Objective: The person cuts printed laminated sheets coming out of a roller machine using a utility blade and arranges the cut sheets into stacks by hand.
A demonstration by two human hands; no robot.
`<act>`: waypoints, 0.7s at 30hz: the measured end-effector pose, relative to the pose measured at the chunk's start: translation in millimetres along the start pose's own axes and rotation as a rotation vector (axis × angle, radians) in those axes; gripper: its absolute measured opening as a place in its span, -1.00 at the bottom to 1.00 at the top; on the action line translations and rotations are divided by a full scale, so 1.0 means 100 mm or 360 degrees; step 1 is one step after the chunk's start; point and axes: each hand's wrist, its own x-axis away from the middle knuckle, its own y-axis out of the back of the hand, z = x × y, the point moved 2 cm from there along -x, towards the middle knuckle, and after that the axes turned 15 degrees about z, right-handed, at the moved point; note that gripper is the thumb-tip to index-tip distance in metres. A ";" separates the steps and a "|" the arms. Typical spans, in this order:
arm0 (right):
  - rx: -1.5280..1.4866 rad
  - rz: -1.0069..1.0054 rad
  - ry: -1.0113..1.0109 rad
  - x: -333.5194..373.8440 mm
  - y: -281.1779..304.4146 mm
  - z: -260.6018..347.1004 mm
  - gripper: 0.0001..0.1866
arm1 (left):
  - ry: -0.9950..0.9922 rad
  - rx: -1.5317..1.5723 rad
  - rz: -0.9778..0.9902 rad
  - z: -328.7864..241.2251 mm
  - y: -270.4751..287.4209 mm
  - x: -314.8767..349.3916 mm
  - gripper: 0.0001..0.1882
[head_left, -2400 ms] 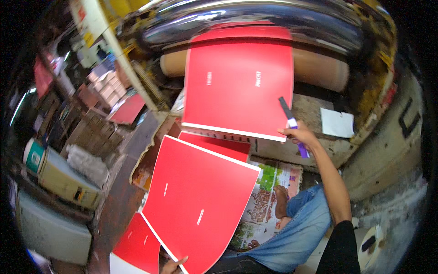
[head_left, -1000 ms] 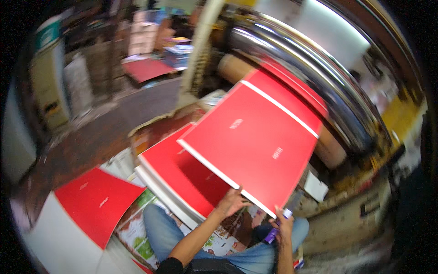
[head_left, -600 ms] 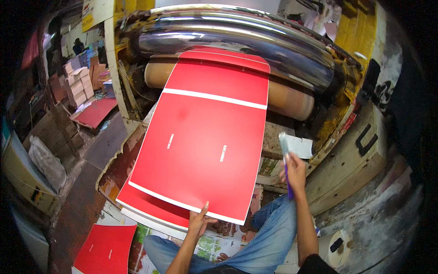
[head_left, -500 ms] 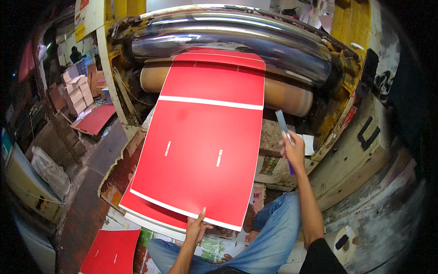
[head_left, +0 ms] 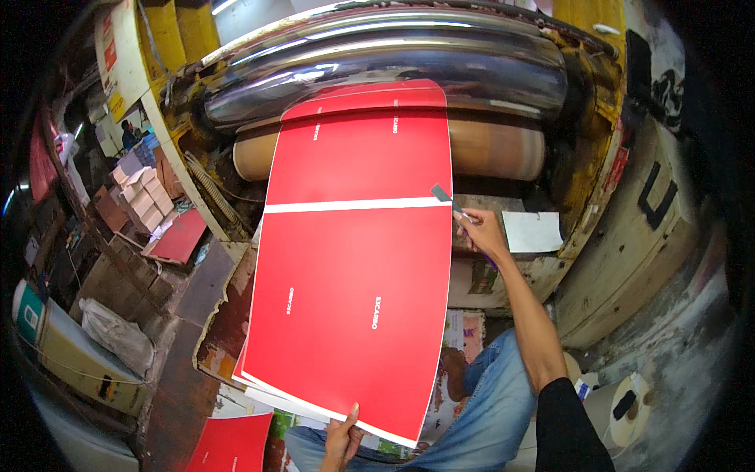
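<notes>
A long red printed sheet (head_left: 346, 263) with white borders hangs down toward me from a large shiny metal roller (head_left: 377, 75). A white band (head_left: 354, 206) crosses it between two red panels. Its near white edge is pinched in my left hand (head_left: 342, 442), thumb on top. My right hand (head_left: 481, 236) grips a flat grey blade (head_left: 440, 193) with a purple end showing below the fist. The blade's tip lies over the sheet's right edge, at the end of the white band. Under the near left corner, part of another sheet (head_left: 295, 409) shows.
Below the metal roller runs a brown roller (head_left: 503, 149). Another red sheet (head_left: 230, 444) lies low at the left. On the right are a white paper (head_left: 532, 231), a grey cabinet (head_left: 629, 236) and a film roll (head_left: 631, 409). Stacked pale blocks (head_left: 144, 197) stand at the far left.
The red sheet has come further down toward me, carrying its white band lower. My left hand has moved down with it, and my right hand has brought the blade left to the sheet's edge.
</notes>
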 end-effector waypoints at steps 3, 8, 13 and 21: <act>0.0914 -0.0515 0.0774 0.05 0.10 0.31 -0.70 | 0.0003 -0.0035 -0.0051 0.01 -0.08 -0.02 -0.49; 0.1399 -0.0407 0.0811 -0.03 -0.10 0.29 -0.41 | 0.0152 -0.0105 -0.0085 0.08 0.01 0.15 -0.51; 0.1475 -0.0192 0.0988 -0.13 0.04 0.12 -0.48 | 0.0196 -0.0400 -0.0292 0.21 0.02 0.26 -0.52; 0.1215 -0.0074 0.0912 0.03 -0.05 0.33 -0.61 | 0.0248 -0.0322 -0.0352 0.29 0.93 0.45 -0.61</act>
